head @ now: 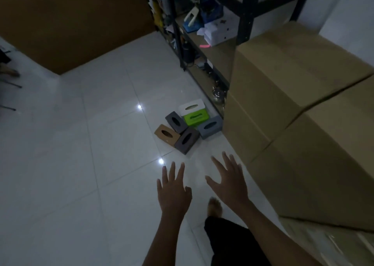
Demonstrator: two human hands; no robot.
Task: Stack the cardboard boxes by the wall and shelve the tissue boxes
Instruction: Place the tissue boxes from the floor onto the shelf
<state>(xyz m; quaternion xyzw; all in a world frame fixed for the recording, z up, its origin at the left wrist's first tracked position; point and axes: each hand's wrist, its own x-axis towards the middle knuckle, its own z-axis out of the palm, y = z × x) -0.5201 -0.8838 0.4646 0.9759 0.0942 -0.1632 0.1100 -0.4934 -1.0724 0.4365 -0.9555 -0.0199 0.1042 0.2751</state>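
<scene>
Cardboard boxes (299, 107) stacked R of right hand (229, 181); tissue boxes (189, 124) ahead; left hand (174, 192), both spread, empty.

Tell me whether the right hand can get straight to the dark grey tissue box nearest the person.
Probably yes. The right hand is open and empty, and only bare floor tile lies between it and the dark grey tissue box. The cardboard boxes stand off to the right.

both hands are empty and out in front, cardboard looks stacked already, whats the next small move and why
Probably step forward and reach down for the nearest tissue box, the dark grey one. The left hand and right hand are open and empty above the floor, the cardboard boxes stand stacked on the right, and six tissue boxes lie unshelved beside the shelf unit.
</scene>
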